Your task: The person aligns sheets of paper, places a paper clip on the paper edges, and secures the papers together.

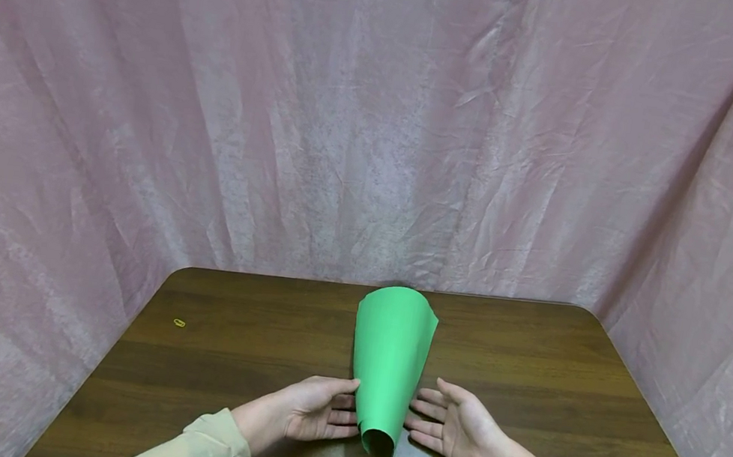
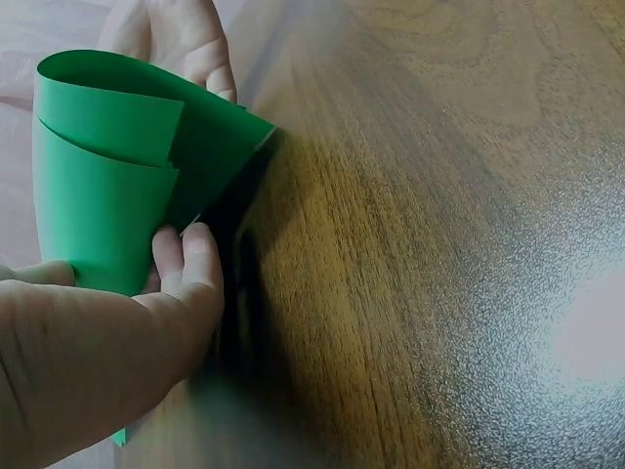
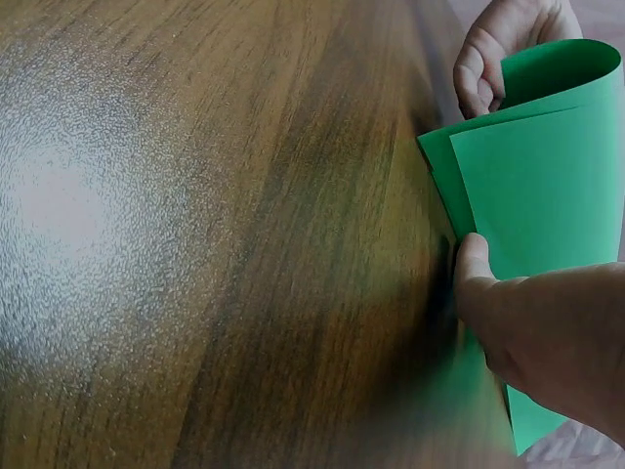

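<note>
A green sheet of paper (image 1: 390, 359) lies on the table rolled into a cone, its narrow open end facing me and its wide end at the far side. At its left side my left hand (image 1: 312, 408) touches the paper, thumb above and fingers mostly straight. Across from it, my right hand (image 1: 469, 430) has its palm turned toward the roll, with straight fingers at the paper's right side. Overlapping edges of the rolled paper (image 2: 107, 195) show in the left wrist view. The right wrist view shows another loose edge of the paper (image 3: 537, 186). The undersides of the fingers are partly hidden.
The brown wooden table (image 1: 527, 367) has a small yellow paper clip (image 1: 179, 322) on its left part. Pink curtains (image 1: 378, 124) hang behind the table and along both sides. Bright light reflects off the near table surface.
</note>
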Tool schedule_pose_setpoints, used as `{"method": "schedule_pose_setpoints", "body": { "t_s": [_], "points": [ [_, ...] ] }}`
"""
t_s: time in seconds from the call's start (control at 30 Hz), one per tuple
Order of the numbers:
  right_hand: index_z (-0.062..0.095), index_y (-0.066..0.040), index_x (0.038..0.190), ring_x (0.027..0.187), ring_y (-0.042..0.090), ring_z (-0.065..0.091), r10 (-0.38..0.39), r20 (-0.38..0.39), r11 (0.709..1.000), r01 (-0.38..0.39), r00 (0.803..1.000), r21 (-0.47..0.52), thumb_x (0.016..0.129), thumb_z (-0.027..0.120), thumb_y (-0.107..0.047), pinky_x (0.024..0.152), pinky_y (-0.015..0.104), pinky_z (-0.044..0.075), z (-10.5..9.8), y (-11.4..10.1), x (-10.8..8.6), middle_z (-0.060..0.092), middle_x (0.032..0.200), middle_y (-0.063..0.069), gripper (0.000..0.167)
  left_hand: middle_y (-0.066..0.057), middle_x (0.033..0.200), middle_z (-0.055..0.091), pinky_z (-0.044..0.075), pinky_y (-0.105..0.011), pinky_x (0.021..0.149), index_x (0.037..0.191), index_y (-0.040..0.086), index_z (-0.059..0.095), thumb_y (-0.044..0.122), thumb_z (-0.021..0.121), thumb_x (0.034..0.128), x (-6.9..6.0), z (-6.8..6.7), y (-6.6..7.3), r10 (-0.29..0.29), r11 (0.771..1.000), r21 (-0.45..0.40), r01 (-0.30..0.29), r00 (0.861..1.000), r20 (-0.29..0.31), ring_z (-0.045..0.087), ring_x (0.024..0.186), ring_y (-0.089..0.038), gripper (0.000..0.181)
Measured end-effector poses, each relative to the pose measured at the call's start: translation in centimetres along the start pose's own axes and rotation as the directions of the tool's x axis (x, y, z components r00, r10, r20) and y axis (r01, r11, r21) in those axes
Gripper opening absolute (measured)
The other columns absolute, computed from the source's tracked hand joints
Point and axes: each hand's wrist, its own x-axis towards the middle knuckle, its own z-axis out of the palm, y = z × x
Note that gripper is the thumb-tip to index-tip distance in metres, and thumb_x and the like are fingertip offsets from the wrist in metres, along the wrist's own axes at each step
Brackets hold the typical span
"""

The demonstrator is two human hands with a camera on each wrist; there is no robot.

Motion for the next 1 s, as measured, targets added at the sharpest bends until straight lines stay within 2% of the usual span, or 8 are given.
{"method": "schedule_pose_setpoints", "body": {
  "t_s": [0.2, 0.4, 0.53, 0.77, 0.93, 1.0],
  "points": [
    [-0.002, 0.015, 0.156, 0.146, 0.054, 0.023, -0.006, -0.008, 1.0, 0.006, 1.0, 0.0, 0.111, 0.028, -0.046, 0.117, 0.054, 0.034, 0.0, 0.1, 0.2, 0.002, 0.161, 0.038, 0.082, -0.016, 0.122, 0.064, 0.05, -0.047, 0.104, 0.124, -0.002, 0.054, 0.022, 0.052, 0.1082, 0.1, -0.2, 0.0, 0.024, 0.999, -0.033, -0.023, 1.0, 0.015, 0.066, 0.111, -0.029, 0.028],
    [-0.002, 0.015, 0.156, 0.148, 0.053, 0.016, -0.015, -0.016, 1.0, 0.015, 1.0, -0.004, 0.111, 0.028, -0.046, 0.118, 0.052, 0.032, 0.2, 0.3, 0.6, -0.001, 0.161, 0.039, 0.081, -0.01, 0.105, 0.068, 0.057, -0.039, 0.093, 0.119, 0.001, 0.056, 0.012, 0.05, 0.1078, 0.0, -0.2, 0.1, 0.038, 0.996, -0.078, -0.036, 0.999, 0.032, 0.07, 0.098, -0.02, 0.017],
    [-0.004, 0.015, 0.156, 0.148, 0.053, 0.011, -0.033, -0.015, 0.999, 0.032, 0.999, -0.015, 0.111, 0.027, -0.046, 0.12, 0.053, 0.025, 0.3, 0.4, 1.0, -0.003, 0.16, 0.04, 0.081, -0.008, 0.102, 0.067, 0.058, -0.034, 0.087, 0.119, 0.001, 0.056, 0.009, 0.049, 0.1076, -0.1, -0.2, 0.3, 0.035, 0.997, -0.072, -0.032, 0.999, 0.039, 0.069, 0.095, -0.017, 0.015],
    [-0.005, 0.014, 0.156, 0.15, 0.051, 0.007, -0.035, -0.023, 0.999, 0.036, 0.999, 0.002, 0.11, 0.025, -0.046, 0.123, 0.054, 0.016, 0.5, 0.2, 1.6, 0.002, 0.162, 0.038, 0.081, -0.007, 0.102, 0.067, 0.059, -0.033, 0.085, 0.118, 0.001, 0.056, 0.008, 0.049, 0.1073, -0.1, -0.5, 0.1, 0.029, 0.997, -0.067, -0.025, 0.998, 0.06, 0.07, 0.094, -0.016, 0.014],
    [-0.011, 0.013, 0.155, 0.152, 0.049, 0.005, -0.032, -0.017, 0.997, 0.033, 0.999, 0.066, 0.108, 0.024, -0.051, 0.124, 0.049, 0.016, 0.4, 0.0, 2.0, 0.001, 0.163, 0.037, 0.088, -0.006, 0.103, 0.069, 0.058, -0.033, 0.087, 0.12, 0.003, 0.055, 0.009, 0.048, 0.1078, -0.1, -0.9, 0.0, 0.01, 0.998, -0.067, -0.003, 0.995, 0.103, 0.07, 0.096, -0.016, 0.015],
    [-0.006, 0.013, 0.157, 0.151, 0.046, 0.014, -0.035, -0.032, 0.996, 0.037, 0.999, 0.076, 0.107, 0.027, -0.052, 0.121, 0.046, 0.023, 0.4, -0.1, 2.1, 0.009, 0.162, 0.035, 0.088, -0.006, 0.103, 0.07, 0.058, -0.034, 0.088, 0.121, 0.002, 0.055, 0.009, 0.048, 0.1081, -0.1, -1.0, 0.0, 0.005, 0.998, -0.064, 0.002, 0.994, 0.114, 0.07, 0.097, -0.017, 0.016]
  ]
}}
